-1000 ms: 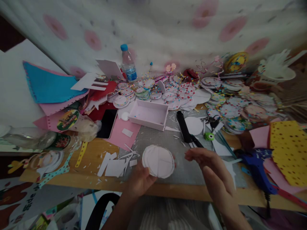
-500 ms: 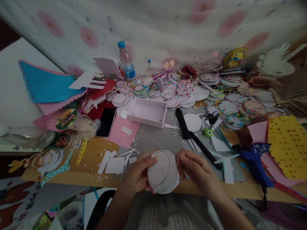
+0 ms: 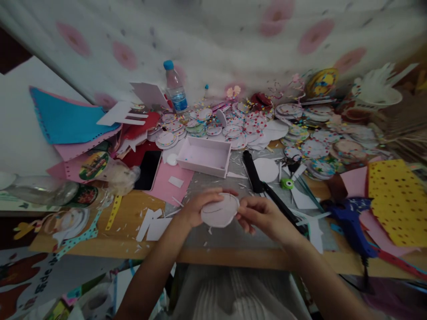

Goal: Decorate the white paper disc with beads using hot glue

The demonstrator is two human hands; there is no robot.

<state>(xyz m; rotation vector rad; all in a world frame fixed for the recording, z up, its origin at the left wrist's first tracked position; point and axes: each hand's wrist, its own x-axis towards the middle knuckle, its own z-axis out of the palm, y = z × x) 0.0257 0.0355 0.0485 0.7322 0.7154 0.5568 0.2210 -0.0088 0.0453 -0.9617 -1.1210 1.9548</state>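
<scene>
A round white paper disc (image 3: 220,213), with a dark curved line drawn on its face, is held over the grey mat near the table's front edge. My left hand (image 3: 198,205) grips its left and far side, thumb on top and fingers behind. At the right rim, my right hand (image 3: 262,214) is closed, thumb and forefinger pinched on the edge. White paper offcuts (image 3: 159,229) lie to the left of my hands. Beyond them is a shallow white box (image 3: 204,155), and a black long-handled tool (image 3: 254,175) lies close to my right hand.
Decorated round discs (image 3: 240,129) crowd the back of the table beside a water bottle (image 3: 175,89). A phone (image 3: 148,170) and pink paper (image 3: 173,180) lie left. On the right are a blue glue gun (image 3: 353,226), yellow dotted sheet (image 3: 390,204) and green tape measure (image 3: 287,183).
Both hands have moved forward and up with the disc, away from my lap and over the mat. The disc now tilts flatter. My right hand has come onto its right edge.
</scene>
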